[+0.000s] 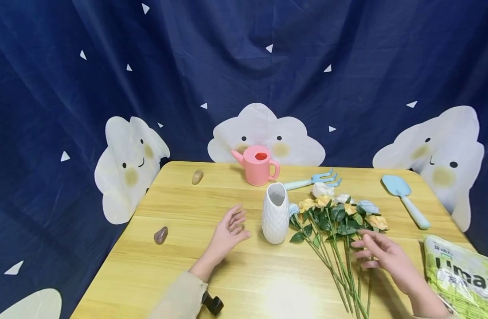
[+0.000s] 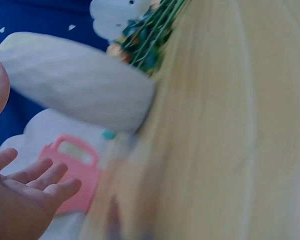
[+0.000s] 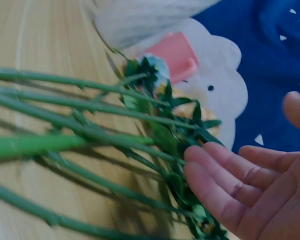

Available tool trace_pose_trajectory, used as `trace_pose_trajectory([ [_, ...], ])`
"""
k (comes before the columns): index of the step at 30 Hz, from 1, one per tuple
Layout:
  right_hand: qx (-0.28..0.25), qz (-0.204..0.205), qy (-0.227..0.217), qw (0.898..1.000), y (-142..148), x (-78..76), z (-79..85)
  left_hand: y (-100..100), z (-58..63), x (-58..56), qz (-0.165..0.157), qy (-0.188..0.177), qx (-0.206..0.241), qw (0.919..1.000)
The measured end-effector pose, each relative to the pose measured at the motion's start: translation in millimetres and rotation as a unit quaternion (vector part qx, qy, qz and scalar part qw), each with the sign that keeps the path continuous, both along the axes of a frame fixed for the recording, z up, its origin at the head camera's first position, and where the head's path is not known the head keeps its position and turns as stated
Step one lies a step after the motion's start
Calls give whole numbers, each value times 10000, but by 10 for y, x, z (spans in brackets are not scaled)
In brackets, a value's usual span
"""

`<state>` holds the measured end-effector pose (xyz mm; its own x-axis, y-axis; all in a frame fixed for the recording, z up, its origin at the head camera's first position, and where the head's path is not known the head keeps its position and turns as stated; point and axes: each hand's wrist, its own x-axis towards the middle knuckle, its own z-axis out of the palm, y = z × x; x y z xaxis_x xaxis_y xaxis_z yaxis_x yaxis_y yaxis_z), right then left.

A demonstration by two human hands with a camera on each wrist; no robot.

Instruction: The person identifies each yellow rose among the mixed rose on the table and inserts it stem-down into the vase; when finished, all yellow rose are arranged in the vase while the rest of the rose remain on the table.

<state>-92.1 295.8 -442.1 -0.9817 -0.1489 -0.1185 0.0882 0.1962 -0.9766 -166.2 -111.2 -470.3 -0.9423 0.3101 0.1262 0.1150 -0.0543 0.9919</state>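
Note:
A white textured vase (image 1: 275, 217) stands upright near the middle of the wooden table. Just left of it is my left hand (image 1: 228, 232), fingers spread and apart from the vase; the left wrist view shows the palm (image 2: 20, 205) with nothing in it. To the vase's right lies a bunch of artificial roses (image 1: 335, 217), white, yellow and pale blue, their green stems (image 1: 341, 270) pointing toward me. My right hand (image 1: 381, 254) is over the right side of the stems with fingers loosely extended. In the right wrist view its fingertips (image 3: 195, 155) overlap the leaves.
Behind the vase are a pink watering can (image 1: 257, 166) and a blue hand rake (image 1: 311, 180). A blue trowel (image 1: 405, 199) lies at the right, above a green printed bag (image 1: 463, 274). Two stones, one tan (image 1: 197, 177) and one purple (image 1: 161, 235), rest at the left.

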Motion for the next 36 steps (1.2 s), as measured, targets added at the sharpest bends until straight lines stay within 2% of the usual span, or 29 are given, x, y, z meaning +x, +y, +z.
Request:
trace_pose_trajectory([
  [3,1,-42,-425,9991,-105,-36,-17,153,-63,-1,-137,-284,206,9993],
  [6,124,-63,-637,9979,-182,-71,-35,293,-67,8,-243,-371,361,9984],
  [11,557,-130,-583,9967,-279,-111,-51,469,-9,59,-266,-129,320,9991],
  [16,936,-177,-507,9942,-351,-138,-71,581,-38,48,-77,140,182,9997],
  [22,1314,-333,-685,9884,-451,-206,-103,652,-102,-2,37,230,262,9994],
  [28,1589,-489,-629,9841,-531,-250,-126,668,-113,-6,58,200,285,9994],
  [36,1306,-682,-701,9866,-531,-276,-144,656,-120,-12,27,174,119,9998],
])
